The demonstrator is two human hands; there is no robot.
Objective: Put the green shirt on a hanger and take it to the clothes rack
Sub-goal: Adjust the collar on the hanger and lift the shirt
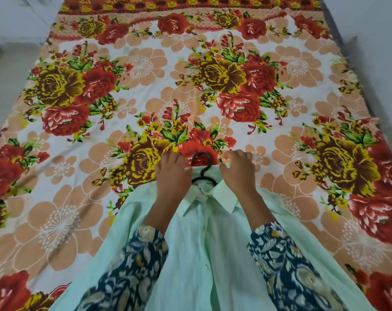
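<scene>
A pale green shirt [204, 254] is spread front up on a floral sheet [145, 90], its lower part nearest. Two patterned sleeves [132, 265] are laid across it. The left hand [172, 176] is curled over the shirt's top edge; whether cloth is pinched cannot be told. A black hanger [201, 167] is seated in the collar, hook out. The collar edge is pinched by the right hand [237, 173].

Matching long left sleeve [132, 265] and right sleeve [287, 265]: dark navy-teal fabric, white, grey, mustard floral print, cuffs ending at wrists. Beyond cuffs, left hand [172, 173], right hand [237, 173] bare.
</scene>
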